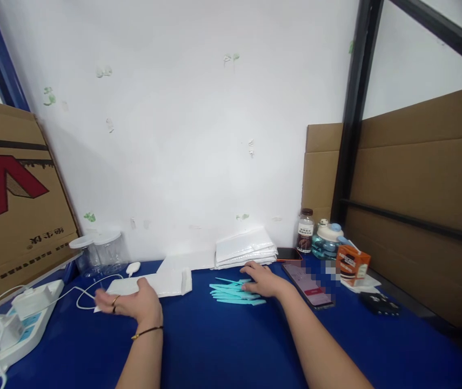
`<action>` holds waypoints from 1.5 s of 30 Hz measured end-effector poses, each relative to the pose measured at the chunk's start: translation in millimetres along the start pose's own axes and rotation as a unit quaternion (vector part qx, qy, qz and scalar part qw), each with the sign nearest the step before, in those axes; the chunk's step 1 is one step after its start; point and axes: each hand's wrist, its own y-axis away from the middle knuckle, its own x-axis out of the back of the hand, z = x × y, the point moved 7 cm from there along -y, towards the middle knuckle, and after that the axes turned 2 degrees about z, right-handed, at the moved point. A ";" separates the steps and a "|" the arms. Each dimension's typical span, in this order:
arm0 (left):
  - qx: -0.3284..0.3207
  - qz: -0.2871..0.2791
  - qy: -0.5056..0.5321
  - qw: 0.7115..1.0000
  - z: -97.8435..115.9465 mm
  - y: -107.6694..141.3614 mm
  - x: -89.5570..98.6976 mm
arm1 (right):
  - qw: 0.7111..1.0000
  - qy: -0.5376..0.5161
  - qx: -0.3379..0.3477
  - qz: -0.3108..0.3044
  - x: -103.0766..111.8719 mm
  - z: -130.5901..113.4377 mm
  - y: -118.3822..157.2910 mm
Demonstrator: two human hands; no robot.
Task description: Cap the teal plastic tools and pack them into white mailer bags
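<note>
A loose pile of thin teal plastic sticks (234,293) lies on the blue table. My right hand (263,281) reaches over the pile's right end, fingers stretched and apart, thumb at the sticks. To the left, a flat white plastic mailer bag (169,284) lies with its folded end to the right. My left hand (131,303), with a ring and a dark bracelet, is open in front of the bag's left part, its palm turned inward. Whether it touches the bag I cannot tell. Behind the sticks rests a stack of white mailer bags (245,247).
Left: a power strip (32,329) with white cables, clear lidded jars (107,254) and a printed carton (15,205). Right: a phone (307,286), a brown-capped bottle (306,231), a water bottle (328,240), an orange box (352,265) and a black object (379,303).
</note>
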 end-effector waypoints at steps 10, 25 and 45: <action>-0.234 -0.716 -0.014 0.658 27.3 186.7 -96.6 | 1.000 0.015 0.017 0.020 -43.8 -13.7 6.7; -0.209 -0.648 -0.059 0.730 10.3 188.3 -25.6 | 0.963 -0.207 -0.024 0.170 -32.1 -0.4 37.4; -0.180 -0.667 -0.177 0.701 1.5 162.1 -62.1 | 0.948 -0.238 -0.003 0.212 -26.9 4.8 38.3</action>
